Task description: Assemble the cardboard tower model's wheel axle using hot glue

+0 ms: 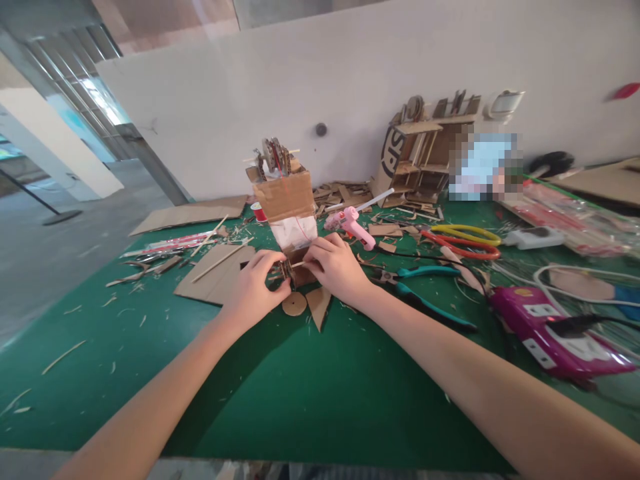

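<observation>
Toward the centre of the green tabletop (300,393), one cardboard disc (294,305) and one pointed scrap (319,308) are laid. Just beyond, one small cardboard piece (286,269) is pinched by the left hand (257,288); whether one stick (299,264) is gripped by the right hand's (337,268) curled fingers cannot be told. Behind, one cardboard tower (283,197) is seen; one cardboard rack (392,172) is set near the far edge, before a pale wall (215,117).

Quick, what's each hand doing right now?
Left hand: closed, apparently holding a small cardboard piece.
Right hand: closed, apparently holding a thin stick.
</observation>
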